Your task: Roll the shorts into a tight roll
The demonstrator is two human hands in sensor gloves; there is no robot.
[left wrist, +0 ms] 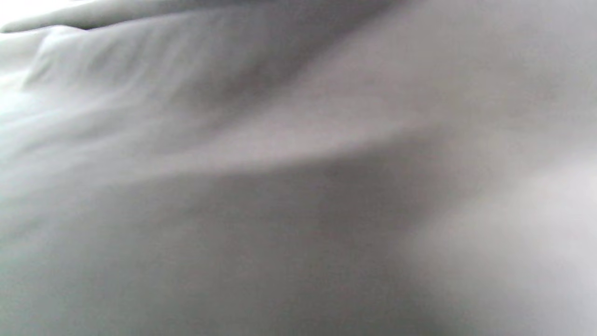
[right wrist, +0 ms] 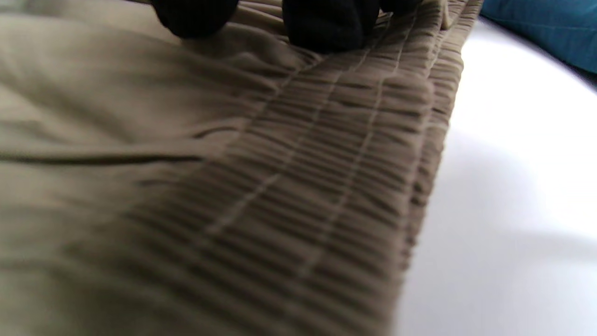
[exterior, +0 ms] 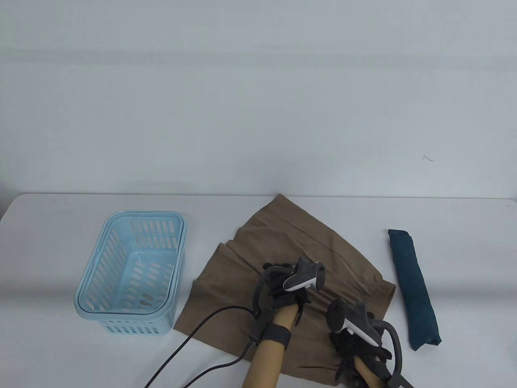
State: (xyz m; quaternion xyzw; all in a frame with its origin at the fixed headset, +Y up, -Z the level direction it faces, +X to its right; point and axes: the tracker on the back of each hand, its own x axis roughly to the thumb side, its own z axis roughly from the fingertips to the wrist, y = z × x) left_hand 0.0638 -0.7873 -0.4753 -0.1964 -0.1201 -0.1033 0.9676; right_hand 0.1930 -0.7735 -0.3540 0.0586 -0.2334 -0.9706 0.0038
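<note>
The brown shorts (exterior: 307, 242) lie spread flat on the white table, with the elastic waistband (right wrist: 336, 163) at the right near edge. My left hand (exterior: 278, 283) rests flat on the middle of the shorts. In the left wrist view only blurred cloth (left wrist: 298, 186) fills the frame. My right hand (exterior: 355, 347) rests on the waistband end, and its gloved fingertips (right wrist: 326, 23) press down on the ribbed elastic. Neither hand grips the cloth. No part of the shorts is rolled.
A light blue slotted basket (exterior: 129, 325) stands to the left of the shorts. A teal rolled garment (exterior: 414, 287) lies to the right and also shows in the right wrist view (right wrist: 550, 28). A black cable (exterior: 194, 335) runs from my left wrist over the table (exterior: 60, 355).
</note>
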